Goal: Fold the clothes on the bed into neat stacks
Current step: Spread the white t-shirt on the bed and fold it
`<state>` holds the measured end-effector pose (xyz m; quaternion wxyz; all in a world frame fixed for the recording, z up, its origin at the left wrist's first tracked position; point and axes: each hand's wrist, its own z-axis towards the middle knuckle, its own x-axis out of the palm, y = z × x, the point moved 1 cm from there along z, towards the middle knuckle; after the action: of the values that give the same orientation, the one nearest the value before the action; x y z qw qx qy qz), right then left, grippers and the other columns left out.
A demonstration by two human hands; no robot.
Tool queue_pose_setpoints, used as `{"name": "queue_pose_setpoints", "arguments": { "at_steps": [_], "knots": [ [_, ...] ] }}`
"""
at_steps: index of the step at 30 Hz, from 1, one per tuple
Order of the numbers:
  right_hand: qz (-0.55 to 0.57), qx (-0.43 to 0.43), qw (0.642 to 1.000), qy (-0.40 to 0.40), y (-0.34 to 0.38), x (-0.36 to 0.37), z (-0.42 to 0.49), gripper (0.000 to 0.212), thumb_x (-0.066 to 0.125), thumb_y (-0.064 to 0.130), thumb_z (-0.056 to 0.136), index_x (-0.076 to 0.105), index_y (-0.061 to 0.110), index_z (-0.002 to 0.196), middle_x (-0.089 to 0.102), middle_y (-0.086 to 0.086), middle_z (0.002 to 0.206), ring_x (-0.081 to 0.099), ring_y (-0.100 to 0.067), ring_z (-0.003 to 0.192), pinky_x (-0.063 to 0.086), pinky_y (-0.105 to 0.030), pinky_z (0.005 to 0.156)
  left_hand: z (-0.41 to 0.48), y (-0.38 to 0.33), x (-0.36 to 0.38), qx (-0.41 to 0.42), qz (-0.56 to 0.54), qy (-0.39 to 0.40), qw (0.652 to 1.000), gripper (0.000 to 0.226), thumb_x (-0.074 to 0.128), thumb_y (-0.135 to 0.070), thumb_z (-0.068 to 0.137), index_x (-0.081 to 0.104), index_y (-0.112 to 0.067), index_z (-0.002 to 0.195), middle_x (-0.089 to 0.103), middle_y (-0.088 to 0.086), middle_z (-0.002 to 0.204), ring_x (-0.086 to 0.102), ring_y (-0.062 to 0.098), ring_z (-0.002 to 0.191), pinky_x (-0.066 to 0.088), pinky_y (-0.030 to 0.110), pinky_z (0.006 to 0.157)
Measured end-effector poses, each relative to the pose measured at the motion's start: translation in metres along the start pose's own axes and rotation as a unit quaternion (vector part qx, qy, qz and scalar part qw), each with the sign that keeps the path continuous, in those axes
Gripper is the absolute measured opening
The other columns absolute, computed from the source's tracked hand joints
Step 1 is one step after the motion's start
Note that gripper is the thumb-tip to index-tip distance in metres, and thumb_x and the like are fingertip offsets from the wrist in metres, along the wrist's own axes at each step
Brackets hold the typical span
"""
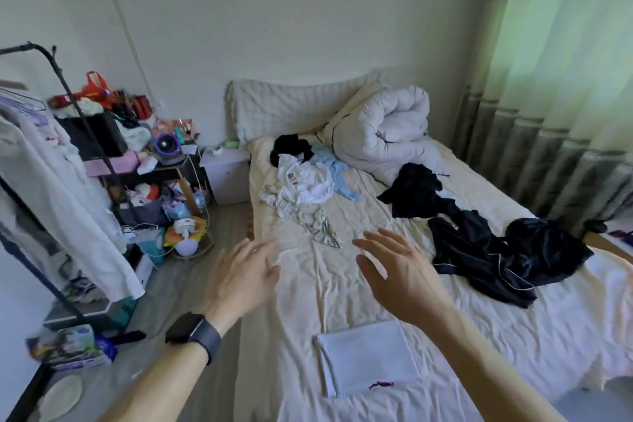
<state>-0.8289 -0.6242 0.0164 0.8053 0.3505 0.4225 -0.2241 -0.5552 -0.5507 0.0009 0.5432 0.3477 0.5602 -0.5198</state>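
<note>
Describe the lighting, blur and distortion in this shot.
Head view: daylight filters through the curtain on the right and tints it green; the wide lens bows the clothes rack and the edges of the bed; the left hand and right hand look slightly motion-blurred; the black garments lose fold detail in their darkness.

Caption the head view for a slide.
Open left hand and right hand hover over the bed near a crumpled beige garment, folded white cloth nearby.

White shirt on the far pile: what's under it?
A light blue garment sticks out beneath its right side, a greyish garment at its near edge; anything fully covered is hidden.
</note>
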Motion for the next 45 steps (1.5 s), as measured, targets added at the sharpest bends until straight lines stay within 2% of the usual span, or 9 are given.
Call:
{"name": "queue_pose_setpoints", "arguments": {
  "at_steps": [5, 9, 12, 15, 20, 27, 31, 36, 45],
  "knots": [
    [0.001, -0.031, 0.999, -0.038, 0.065, -0.039, 0.028, 0.035, 0.056, 0.036, 0.103, 0.066, 0.027, 0.135, 0.060, 0.005, 0.143, 0.044, -0.019, 0.143, 0.036, -0.037, 0.116, -0.015, 0.037, -0.087, 0.016, 0.044, -0.077, 0.996, 0.056, 0.045, -0.047, 0.099, 0.034, -0.036, 0.153, 0.039, -0.008, 0.155, 0.032, 0.017, 0.145, 0.030, 0.040, 0.114],
    [-0.010, -0.050, 0.997, -0.064, 0.112, -0.048, 0.061, 0.033, 0.057, 0.034, 0.103, 0.067, 0.026, 0.134, 0.063, 0.005, 0.140, 0.048, -0.020, 0.140, 0.040, -0.038, 0.114, -0.011, 0.084, -0.133, 0.011, 0.052, -0.117, 0.992, 0.056, 0.046, -0.048, 0.099, 0.036, -0.035, 0.152, 0.042, -0.009, 0.154, 0.034, 0.016, 0.144, 0.031, 0.042, 0.115],
    [-0.007, -0.061, 0.995, -0.083, 0.143, -0.043, 0.086, 0.031, 0.060, 0.032, 0.102, 0.069, 0.026, 0.130, 0.066, 0.006, 0.135, 0.050, -0.019, 0.139, 0.045, -0.044, 0.109, -0.002, 0.125, -0.157, 0.020, 0.064, -0.135, 0.988, 0.054, 0.047, -0.047, 0.098, 0.040, -0.033, 0.150, 0.047, -0.010, 0.149, 0.040, 0.015, 0.139, 0.035, 0.039, 0.112],
    [-0.013, -0.056, 0.994, -0.094, 0.177, -0.024, 0.116, 0.030, 0.059, 0.031, 0.102, 0.069, 0.025, 0.130, 0.067, 0.007, 0.134, 0.048, -0.018, 0.140, 0.046, -0.047, 0.107, 0.009, 0.180, -0.176, 0.023, 0.078, -0.144, 0.986, 0.053, 0.045, -0.047, 0.099, 0.041, -0.033, 0.150, 0.047, -0.010, 0.149, 0.040, 0.015, 0.140, 0.035, 0.043, 0.112],
    [-0.013, -0.031, 0.991, -0.127, 0.234, 0.025, 0.157, 0.028, 0.062, 0.025, 0.100, 0.072, 0.021, 0.126, 0.070, 0.002, 0.129, 0.052, -0.024, 0.137, 0.047, -0.051, 0.105, 0.035, 0.268, -0.193, 0.045, 0.031, -0.151, 0.987, 0.049, 0.049, -0.044, 0.099, 0.047, -0.032, 0.147, 0.051, -0.010, 0.146, 0.047, 0.014, 0.134, 0.041, 0.039, 0.108],
    [-0.042, -0.012, 0.985, -0.167, 0.279, 0.094, 0.204, 0.024, 0.069, 0.022, 0.096, 0.076, 0.018, 0.119, 0.074, 0.000, 0.121, 0.061, -0.031, 0.127, 0.051, -0.054, 0.099, 0.081, 0.357, -0.189, 0.086, 0.058, -0.139, 0.985, 0.044, 0.052, -0.042, 0.097, 0.058, -0.030, 0.139, 0.059, -0.005, 0.139, 0.050, 0.020, 0.131, 0.041, 0.041, 0.107],
    [-0.051, 0.013, 0.988, -0.145, 0.283, 0.141, 0.236, 0.024, 0.067, 0.025, 0.097, 0.076, 0.021, 0.119, 0.073, 0.003, 0.122, 0.059, -0.030, 0.129, 0.049, -0.052, 0.103, 0.128, 0.398, -0.171, 0.095, 0.092, -0.099, 0.986, 0.047, 0.044, -0.049, 0.100, 0.047, -0.041, 0.146, 0.044, -0.008, 0.154, 0.033, 0.022, 0.145, 0.025, 0.041, 0.117],
    [-0.051, 0.045, 0.992, -0.110, 0.267, 0.211, 0.298, 0.026, 0.063, 0.028, 0.099, 0.074, 0.023, 0.123, 0.071, 0.004, 0.126, 0.057, -0.029, 0.131, 0.048, -0.049, 0.104, 0.209, 0.438, -0.137, 0.112, 0.098, -0.061, 0.987, 0.048, 0.040, -0.051, 0.101, 0.042, -0.042, 0.148, 0.039, -0.007, 0.157, 0.028, 0.022, 0.148, 0.022, 0.047, 0.119],
    [0.006, 0.108, 0.991, -0.075, 0.230, 0.341, 0.442, 0.021, 0.071, 0.020, 0.094, 0.078, 0.021, 0.114, 0.075, 0.002, 0.118, 0.062, -0.030, 0.125, 0.051, -0.048, 0.101, 0.373, 0.523, -0.064, 0.104, 0.039, -0.016, 0.994, 0.046, 0.045, -0.049, 0.099, 0.049, -0.039, 0.144, 0.049, -0.010, 0.149, 0.043, 0.015, 0.138, 0.037, 0.036, 0.111]
  ]
}}
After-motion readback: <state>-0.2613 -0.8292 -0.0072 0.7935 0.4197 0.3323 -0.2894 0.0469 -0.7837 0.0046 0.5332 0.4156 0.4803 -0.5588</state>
